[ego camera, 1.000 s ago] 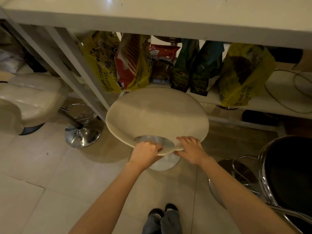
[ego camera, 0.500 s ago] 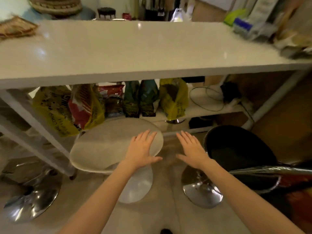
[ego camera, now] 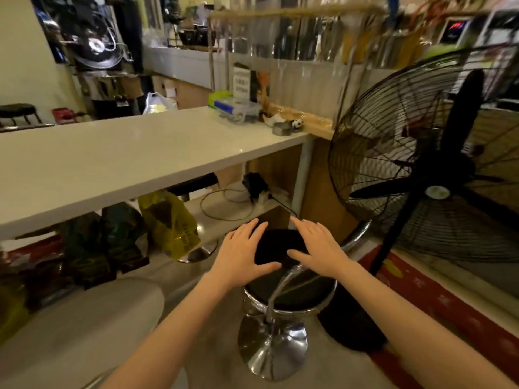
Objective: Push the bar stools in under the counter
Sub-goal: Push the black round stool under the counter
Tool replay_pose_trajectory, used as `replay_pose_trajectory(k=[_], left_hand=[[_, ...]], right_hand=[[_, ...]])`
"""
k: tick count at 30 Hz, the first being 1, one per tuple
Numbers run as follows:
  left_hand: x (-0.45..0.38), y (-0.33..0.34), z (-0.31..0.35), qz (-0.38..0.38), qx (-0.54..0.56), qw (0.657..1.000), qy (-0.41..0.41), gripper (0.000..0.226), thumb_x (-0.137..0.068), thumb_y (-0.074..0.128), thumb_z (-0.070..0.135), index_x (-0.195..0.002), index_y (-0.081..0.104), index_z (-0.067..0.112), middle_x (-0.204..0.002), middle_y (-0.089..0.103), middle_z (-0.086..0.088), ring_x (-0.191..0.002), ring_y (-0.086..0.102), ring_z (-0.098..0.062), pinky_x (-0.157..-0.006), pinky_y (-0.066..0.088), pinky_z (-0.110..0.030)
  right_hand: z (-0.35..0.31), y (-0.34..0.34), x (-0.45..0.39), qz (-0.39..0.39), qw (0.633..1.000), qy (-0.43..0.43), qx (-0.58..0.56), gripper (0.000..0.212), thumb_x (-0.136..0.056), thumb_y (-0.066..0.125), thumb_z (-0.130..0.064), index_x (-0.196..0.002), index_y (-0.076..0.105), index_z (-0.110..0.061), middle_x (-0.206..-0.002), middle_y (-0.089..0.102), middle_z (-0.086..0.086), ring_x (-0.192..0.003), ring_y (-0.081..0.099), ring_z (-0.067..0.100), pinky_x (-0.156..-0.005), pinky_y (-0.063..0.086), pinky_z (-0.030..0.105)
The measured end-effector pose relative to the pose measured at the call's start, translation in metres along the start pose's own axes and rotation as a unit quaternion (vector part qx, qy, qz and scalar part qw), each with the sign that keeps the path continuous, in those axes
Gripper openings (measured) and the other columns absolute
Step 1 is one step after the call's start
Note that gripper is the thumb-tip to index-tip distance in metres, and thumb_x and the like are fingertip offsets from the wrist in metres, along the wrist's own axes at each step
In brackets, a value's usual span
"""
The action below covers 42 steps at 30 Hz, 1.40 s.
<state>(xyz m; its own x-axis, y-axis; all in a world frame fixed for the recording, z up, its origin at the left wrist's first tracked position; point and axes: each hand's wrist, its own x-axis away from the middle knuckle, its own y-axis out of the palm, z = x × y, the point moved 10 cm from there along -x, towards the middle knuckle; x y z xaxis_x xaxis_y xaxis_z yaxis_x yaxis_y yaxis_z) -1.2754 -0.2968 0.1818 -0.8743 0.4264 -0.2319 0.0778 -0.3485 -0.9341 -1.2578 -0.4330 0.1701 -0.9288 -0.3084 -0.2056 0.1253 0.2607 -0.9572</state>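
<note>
A black bar stool (ego camera: 295, 290) with a chrome backrest rail and chrome base (ego camera: 272, 349) stands in front of the white counter (ego camera: 118, 164), near its right end. My left hand (ego camera: 241, 254) and my right hand (ego camera: 320, 248) are held over its black seat with fingers spread and straight, holding nothing; whether they touch the seat I cannot tell. The beige stool (ego camera: 78, 321) sits at the lower left, its seat partly below the counter's edge. Another stool's chrome base (ego camera: 199, 254) shows under the counter.
A large black standing fan (ego camera: 432, 175) stands close on the right, its round base (ego camera: 354, 324) beside the black stool. Yellow and green bags (ego camera: 168, 223) sit on the shelf under the counter, with cables and a power strip (ego camera: 252, 186). A red mat (ego camera: 449, 310) covers the floor at right.
My hands let go of the beige stool and moved right to the black stool. The view swung right and up, bringing the fan in.
</note>
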Motion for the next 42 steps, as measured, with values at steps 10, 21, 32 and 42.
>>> replay_pose_trajectory(k=[10,21,32,42], left_hand=[[-0.058,0.069,0.117,-0.038,0.012,0.999,-0.023,0.093,-0.079,0.049,0.07,-0.15,0.012,0.022,-0.157,0.016,-0.001,-0.143,0.016,-0.018,-0.115,0.016,-0.037],[-0.081,0.111,0.122,-0.062,-0.018,0.992,-0.105,0.092,-0.076,0.058,0.066,-0.148,0.022,0.021,-0.15,0.034,-0.001,-0.138,0.029,-0.018,-0.113,0.024,-0.038],[-0.103,0.138,0.092,-0.093,-0.079,0.984,-0.129,0.08,-0.079,0.05,0.069,-0.141,0.038,0.02,-0.13,0.057,0.002,-0.117,0.053,-0.014,-0.096,0.041,-0.03],[-0.107,0.161,0.092,-0.149,-0.136,0.965,-0.169,0.048,-0.085,0.052,0.058,-0.112,0.057,0.018,-0.093,0.066,0.002,-0.082,0.062,-0.015,-0.066,0.05,-0.027]], right_hand=[[0.152,-0.042,0.055,-0.02,0.997,0.039,-0.062,0.077,-0.089,0.054,-0.048,-0.149,0.015,-0.021,-0.153,0.028,0.002,-0.141,0.019,0.018,-0.114,0.015,0.035],[0.198,-0.016,0.046,-0.078,0.995,-0.042,-0.054,0.088,-0.078,0.068,-0.043,-0.148,0.02,-0.02,-0.152,0.028,0.001,-0.142,0.017,0.018,-0.115,0.01,0.037],[0.195,0.034,-0.016,-0.178,0.974,-0.134,0.032,0.075,-0.077,0.07,-0.042,-0.14,0.038,-0.017,-0.137,0.05,0.002,-0.128,0.042,0.019,-0.109,0.028,0.037],[0.198,0.056,-0.029,-0.223,0.938,-0.248,0.097,0.03,-0.079,0.061,-0.047,-0.1,0.062,-0.024,-0.09,0.066,-0.004,-0.086,0.062,0.015,-0.077,0.051,0.034]])
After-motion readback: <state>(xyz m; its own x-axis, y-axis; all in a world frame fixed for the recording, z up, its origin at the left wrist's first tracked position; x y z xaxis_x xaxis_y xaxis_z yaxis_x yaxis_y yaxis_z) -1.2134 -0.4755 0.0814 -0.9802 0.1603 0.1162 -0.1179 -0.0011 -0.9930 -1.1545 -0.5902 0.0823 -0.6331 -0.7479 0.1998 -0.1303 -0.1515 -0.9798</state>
